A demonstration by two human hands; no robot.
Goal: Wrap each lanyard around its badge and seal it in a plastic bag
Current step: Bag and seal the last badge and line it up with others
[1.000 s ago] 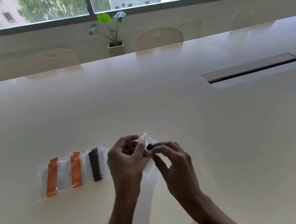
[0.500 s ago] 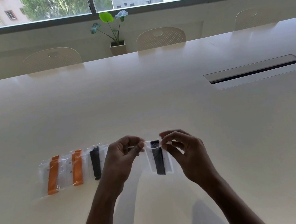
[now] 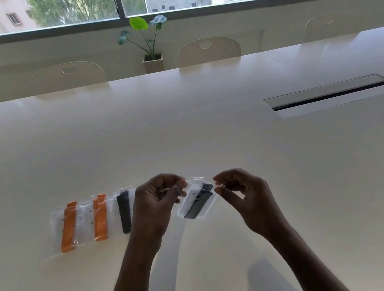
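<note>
- Your left hand point(image 3: 154, 203) pinches the top-left corner of a clear plastic bag point(image 3: 187, 201), fingers curled.
- Your right hand point(image 3: 246, 199) pinches its top-right corner, thumb against forefinger.
- The bag hangs tilted, just right of the row of 3 bagged lanyards point(image 3: 94, 217) on the table point(image 3: 184, 127), with 1 black lanyard point(image 3: 200, 201) inside.
- Row contents: 2 orange, then 1 black nearest the held bag.

An office meeting room: long white table point(image 3: 207, 124) with cable hatch point(image 3: 330, 97), perforated chairs point(image 3: 209, 51)

White table point(image 3: 184, 127) — three bagged lanyards point(image 3: 92, 218) lying side by side.
</note>
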